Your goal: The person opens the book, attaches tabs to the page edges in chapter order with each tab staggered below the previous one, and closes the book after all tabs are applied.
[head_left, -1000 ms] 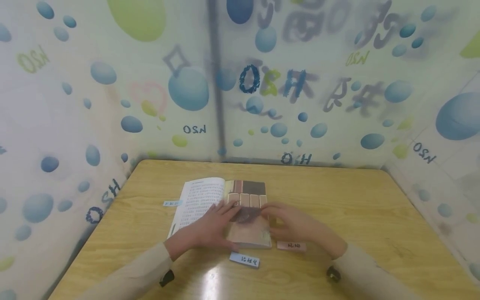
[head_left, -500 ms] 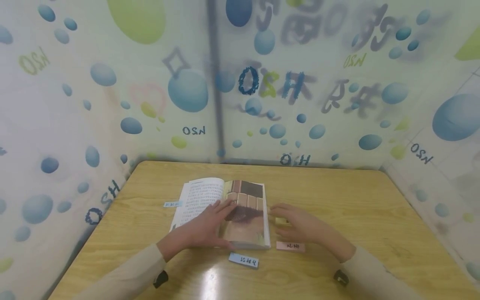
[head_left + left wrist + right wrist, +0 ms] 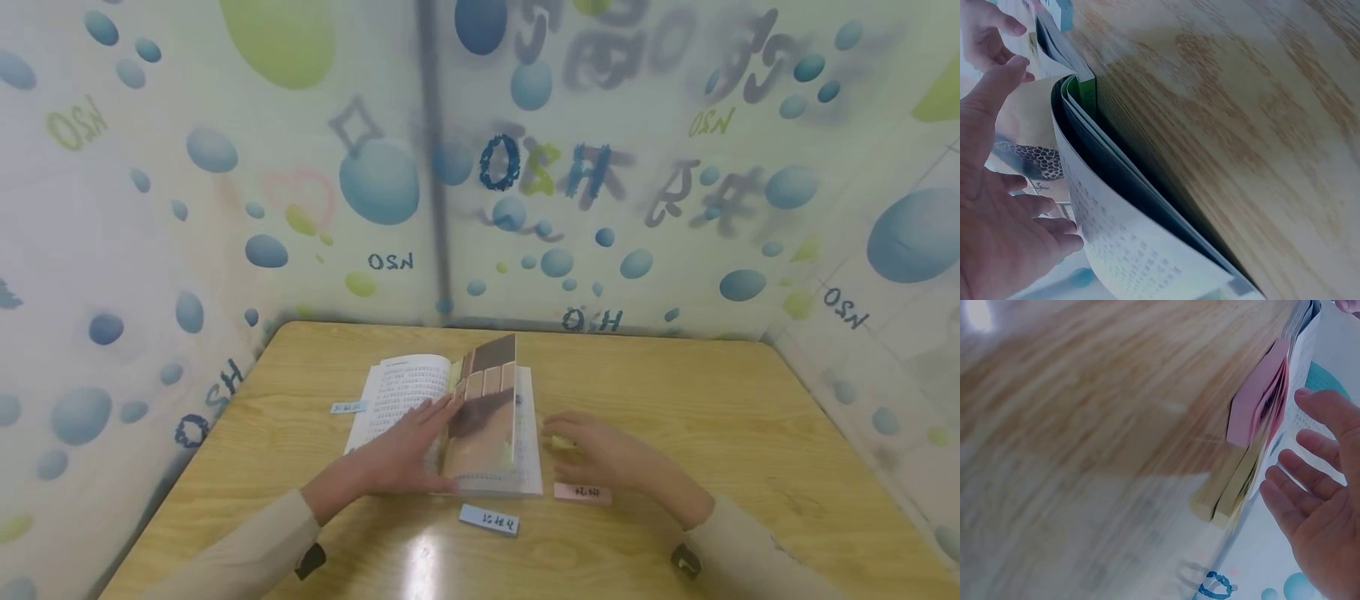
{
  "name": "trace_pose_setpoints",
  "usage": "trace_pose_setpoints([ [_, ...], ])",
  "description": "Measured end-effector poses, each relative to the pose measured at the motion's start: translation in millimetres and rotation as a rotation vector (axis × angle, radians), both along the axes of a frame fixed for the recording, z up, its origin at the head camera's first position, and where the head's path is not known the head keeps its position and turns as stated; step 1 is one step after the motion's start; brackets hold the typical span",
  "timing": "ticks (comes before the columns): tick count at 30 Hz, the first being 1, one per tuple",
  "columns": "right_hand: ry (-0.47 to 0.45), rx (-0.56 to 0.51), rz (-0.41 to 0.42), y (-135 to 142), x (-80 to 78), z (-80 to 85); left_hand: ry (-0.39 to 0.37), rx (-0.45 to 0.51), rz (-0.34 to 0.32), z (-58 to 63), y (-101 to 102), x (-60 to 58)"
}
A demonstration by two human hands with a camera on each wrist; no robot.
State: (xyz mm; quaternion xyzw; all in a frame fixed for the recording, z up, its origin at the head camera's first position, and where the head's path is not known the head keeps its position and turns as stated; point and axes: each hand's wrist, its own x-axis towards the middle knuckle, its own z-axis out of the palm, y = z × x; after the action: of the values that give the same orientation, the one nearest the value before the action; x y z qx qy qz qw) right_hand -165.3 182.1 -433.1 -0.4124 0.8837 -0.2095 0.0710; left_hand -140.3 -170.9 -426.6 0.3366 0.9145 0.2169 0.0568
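Note:
An open book lies on the table, with a printed text page [image 3: 408, 379] on its left side. One picture page [image 3: 483, 425] stands raised and tilted from the spine, and another page with print shows beneath it. My left hand [image 3: 401, 450] rests over the book near the spine, fingers extended; in the left wrist view its thumb and fingers are spread beside the curved pages. Just right of the book, my right hand [image 3: 607, 450] hovers with loosely bent fingers and nothing in its grasp. Below it are a yellow sticky-note pad [image 3: 564, 442], partly hidden, and a pink sticky-note pad [image 3: 582, 493].
A blue sticky-note pad [image 3: 489, 519] with handwriting lies in front of the book. A light blue paper tab [image 3: 349, 407] sticks out from the book's left edge. The wooden table [image 3: 675, 392] meets walls with a bubble pattern at the back and sides.
The picture page lay flat under both hands and has risen, leaning left. My right hand has come off the page's edge and moved right. My left hand has slid slightly left.

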Motion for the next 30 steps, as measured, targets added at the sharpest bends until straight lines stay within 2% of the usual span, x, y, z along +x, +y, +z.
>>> trace_pose_setpoints([
  [11,-0.028,0.013,-0.015,-5.2,1.7,-2.1,-0.009,0.019,0.025,3.8,-8.3,1.3],
  [16,-0.016,0.015,-0.003,-7.2,2.2,-2.5,0.048,0.011,0.042,0.6,-10.1,0.8],
  [19,-0.007,0.022,-0.004,-8.3,2.0,-2.7,0.097,0.042,0.068,-0.6,-12.8,1.1],
  [22,-0.004,0.029,-0.007,-9.1,1.9,-2.7,0.090,0.113,0.137,-0.5,-19.9,3.1],
  [24,-0.007,0.028,-0.004,-9.4,1.9,-2.7,0.043,0.198,0.182,-0.1,-27.0,3.8],
  [26,-0.007,0.031,-0.002,-9.7,2.1,-2.6,-0.008,0.242,0.253,0.3,-35.9,5.7],
  [28,-0.007,0.034,-0.003,-10.2,2.3,-2.7,-0.042,0.244,0.302,1.5,-45.2,7.1],
  [30,-0.010,0.036,-0.002,-10.6,2.5,-2.9,-0.030,0.193,0.321,3.4,-54.3,7.4],
])
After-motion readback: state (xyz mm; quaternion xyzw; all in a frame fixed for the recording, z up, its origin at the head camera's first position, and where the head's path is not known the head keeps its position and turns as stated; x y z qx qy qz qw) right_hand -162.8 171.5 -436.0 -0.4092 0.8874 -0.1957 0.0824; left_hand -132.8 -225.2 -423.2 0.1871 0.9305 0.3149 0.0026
